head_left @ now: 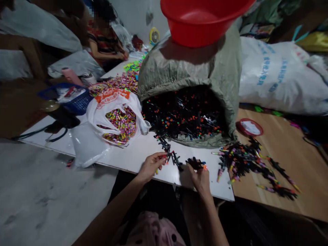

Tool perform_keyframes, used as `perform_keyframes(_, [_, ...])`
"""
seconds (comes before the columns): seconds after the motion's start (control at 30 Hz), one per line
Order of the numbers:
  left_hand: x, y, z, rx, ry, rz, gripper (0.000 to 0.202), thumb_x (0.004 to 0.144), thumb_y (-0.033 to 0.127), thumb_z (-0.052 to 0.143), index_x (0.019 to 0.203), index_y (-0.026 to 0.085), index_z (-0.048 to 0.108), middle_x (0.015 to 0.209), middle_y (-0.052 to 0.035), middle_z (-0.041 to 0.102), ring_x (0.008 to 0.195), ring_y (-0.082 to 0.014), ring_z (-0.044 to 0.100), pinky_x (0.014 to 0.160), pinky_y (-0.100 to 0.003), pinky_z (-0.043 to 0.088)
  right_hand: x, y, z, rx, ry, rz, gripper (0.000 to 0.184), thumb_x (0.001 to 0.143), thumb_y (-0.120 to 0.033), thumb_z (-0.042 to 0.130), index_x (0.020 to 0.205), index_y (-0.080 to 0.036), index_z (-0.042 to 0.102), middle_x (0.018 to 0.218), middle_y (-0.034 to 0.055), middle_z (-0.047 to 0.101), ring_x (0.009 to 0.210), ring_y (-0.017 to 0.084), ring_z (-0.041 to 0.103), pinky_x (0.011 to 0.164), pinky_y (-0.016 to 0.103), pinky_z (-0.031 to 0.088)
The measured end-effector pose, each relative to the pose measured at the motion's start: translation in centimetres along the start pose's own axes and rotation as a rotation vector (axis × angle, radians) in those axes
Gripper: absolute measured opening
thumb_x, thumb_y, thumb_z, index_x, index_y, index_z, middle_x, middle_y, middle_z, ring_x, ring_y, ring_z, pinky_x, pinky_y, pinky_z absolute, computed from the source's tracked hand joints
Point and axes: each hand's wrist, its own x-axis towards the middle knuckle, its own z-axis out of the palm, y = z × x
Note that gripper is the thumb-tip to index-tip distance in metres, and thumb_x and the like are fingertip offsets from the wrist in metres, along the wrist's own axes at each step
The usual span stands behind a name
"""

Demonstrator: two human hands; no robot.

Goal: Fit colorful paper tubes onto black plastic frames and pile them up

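Note:
Near the front edge of the white table, my left hand [151, 168] is closed in a pinch. A small yellow-ended tube [156, 172] pokes out below its fingers, mostly hidden. My right hand [200, 177] grips a black plastic toy piece [194, 163] with an orange tip. Loose black pieces [175, 160] lie between the hands, trailing from the large grey-green sack [189, 71], whose open mouth shows a heap of similar pieces [184, 112]. To the right, a pile of black pieces joined to colourful tubes [241, 160] spreads over the table's corner. A white plastic bag [115, 99] holds many colourful tubes [121, 124].
A red basin [200, 32] sits on the sack. White sacks [279, 75] lie at right, near a small red dish [249, 127]. At left stand a blue basket [77, 102], a dark bottle [63, 114] and a clear plastic bag [88, 143]. Another person [105, 44] sits at the back.

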Motion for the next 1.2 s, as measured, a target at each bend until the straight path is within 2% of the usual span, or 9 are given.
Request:
perform_keyframes(0.23, [-0.7, 1.5, 2.0, -0.001, 0.021, 0.045, 0.042, 0.060, 0.045, 0.073, 0.087, 0.014, 0.066, 0.062, -0.0003, 0.058, 0.052, -0.0072, 0.043, 0.042, -0.018, 0.026, -2.0, -5.1, 2.8, 0.386, -0.126, -0.059, 0.023, 0.071, -0.040, 0.065, 0.080, -0.020, 0.069, 0.080, 0.0068, 0.073, 0.074, 0.023, 0.068, 0.073, 0.035, 0.053])
perform_keyframes(0.47, [-0.8, 0.7, 2.2, 0.058, 0.002, 0.079, 0.039, 0.065, 0.046, 0.068, 0.087, 0.014, 0.065, 0.057, 0.0019, 0.054, 0.048, -0.0076, 0.042, 0.045, -0.020, 0.032, -2.5, -4.9, 2.7, 0.372, -0.024, -0.017, 0.023, 0.070, -0.040, 0.067, 0.075, -0.019, 0.069, 0.073, 0.0057, 0.072, 0.067, 0.022, 0.067, 0.068, 0.033, 0.054])
perform_keyframes(0.6, [-1.7, 0.3, 2.8, 0.205, 0.123, 0.215, 0.025, 0.068, 0.036, 0.067, 0.085, 0.018, 0.067, 0.077, -0.0055, 0.066, 0.069, -0.0158, 0.057, 0.067, -0.027, 0.046, -3.3, -5.0, 2.3, 0.361, 0.030, 0.050, 0.025, 0.069, -0.042, 0.066, 0.072, -0.017, 0.068, 0.066, 0.0054, 0.070, 0.059, 0.020, 0.064, 0.059, 0.030, 0.052])
perform_keyframes(0.7, [-2.8, -0.2, 3.2, 0.342, 0.159, 0.287, 0.015, 0.069, 0.028, 0.067, 0.082, 0.021, 0.069, 0.086, -0.0086, 0.069, 0.083, -0.0225, 0.060, 0.082, -0.034, 0.046, -4.2, -5.1, 3.1, 0.388, 0.052, 0.145, 0.028, 0.068, -0.045, 0.066, 0.067, -0.017, 0.064, 0.059, 0.0043, 0.066, 0.053, 0.017, 0.059, 0.052, 0.028, 0.048])
perform_keyframes(0.87, [-2.6, -1.0, 2.8, 0.428, 0.086, 0.289, 0.013, 0.070, 0.023, 0.066, 0.083, 0.023, 0.071, 0.088, -0.0083, 0.069, 0.086, -0.0228, 0.061, 0.085, -0.033, 0.046, -2.7, -3.7, 2.9, 0.455, -0.083, 0.209, 0.034, 0.065, -0.051, 0.066, 0.064, -0.017, 0.060, 0.054, 0.0030, 0.064, 0.050, 0.016, 0.056, 0.048, 0.026, 0.045])
perform_keyframes(0.93, [-1.3, -0.6, 1.6, 0.432, 0.089, 0.239, 0.021, 0.069, 0.024, 0.067, 0.090, 0.022, 0.070, 0.087, -0.0057, 0.069, 0.076, -0.0180, 0.061, 0.074, -0.028, 0.048, -0.5, -1.9, 0.1, 0.368, -0.076, 0.202, 0.040, 0.062, -0.056, 0.065, 0.066, -0.017, 0.060, 0.055, 0.0042, 0.064, 0.050, 0.017, 0.056, 0.048, 0.028, 0.045])
perform_keyframes(1.07, [1.6, 0.9, -1.9, 0.222, 0.272, 0.021, 0.042, 0.063, 0.021, 0.069, 0.105, 0.018, 0.061, 0.090, -0.0036, 0.062, 0.058, -0.0081, 0.051, 0.051, -0.020, 0.042, 3.5, 1.2, -6.0, -0.186, 0.243, 0.184, 0.050, 0.068, -0.050, 0.063, 0.098, -0.011, 0.061, 0.077, 0.0151, 0.068, 0.066, 0.025, 0.062, 0.057, 0.033, 0.045])
perform_keyframes(1.13, [2.1, 1.3, -2.8, 0.074, 0.260, -0.097, 0.049, 0.057, 0.013, 0.070, 0.104, 0.017, 0.059, 0.101, -0.0065, 0.058, 0.064, -0.0076, 0.053, 0.053, -0.019, 0.044, 4.0, 0.9, -5.5, -0.425, 0.192, 0.141, 0.048, 0.074, -0.041, 0.060, 0.109, -0.008, 0.059, 0.091, 0.0202, 0.068, 0.075, 0.028, 0.063, 0.064, 0.035, 0.045])
perform_keyframes(1.2, [1.8, 1.1, -2.5, -0.053, 0.175, -0.205, 0.053, 0.051, 0.004, 0.069, 0.101, 0.018, 0.059, 0.110, -0.0093, 0.055, 0.075, -0.0099, 0.058, 0.062, -0.022, 0.049, 3.6, -0.7, -1.9, -0.478, -0.020, 0.031, 0.043, 0.079, -0.033, 0.056, 0.115, -0.011, 0.056, 0.101, 0.0189, 0.066, 0.084, 0.027, 0.063, 0.070, 0.034, 0.045])
